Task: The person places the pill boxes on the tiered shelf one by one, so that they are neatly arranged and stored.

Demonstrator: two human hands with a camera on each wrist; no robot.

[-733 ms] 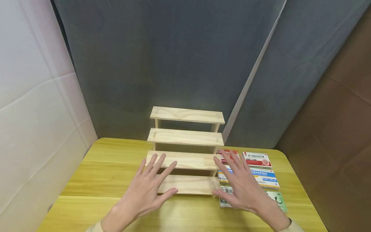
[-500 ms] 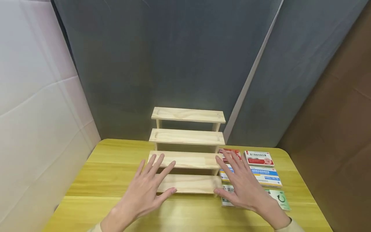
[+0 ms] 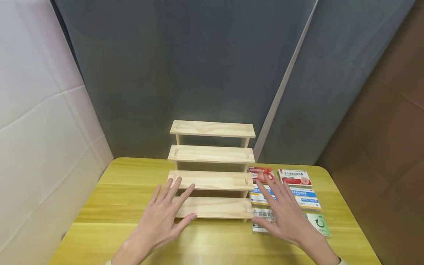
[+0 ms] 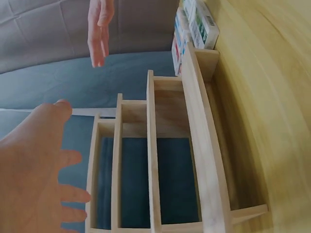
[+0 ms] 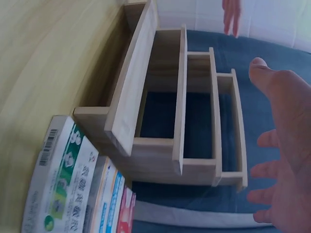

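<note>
A pale wooden stepped rack (image 3: 212, 153) stands at the middle of the table, its tiers bare. My left hand (image 3: 159, 217), fingers spread and holding nothing, hovers in front of the rack's lower left side. Over the medicine boxes on the right, my right hand (image 3: 288, 215) is likewise spread and empty, partly hiding them. In the left wrist view the left hand (image 4: 39, 170) hangs apart from the rack (image 4: 204, 145); the right wrist view shows the right hand (image 5: 286, 155) clear of the rack (image 5: 131, 87) too.
Right of the rack lie a red box (image 3: 260, 173), a red-and-white box (image 3: 294, 178), blue-and-white boxes (image 3: 308, 199), a white box (image 3: 261, 214) and a green-and-white box (image 3: 318, 223). A dark curtain (image 3: 198, 66) hangs behind the table (image 3: 126, 191).
The head view has shifted slightly. My right hand sits a little further right relative to the rack, off its edge; my left hand has moved slightly left and down. Both stay spread.
</note>
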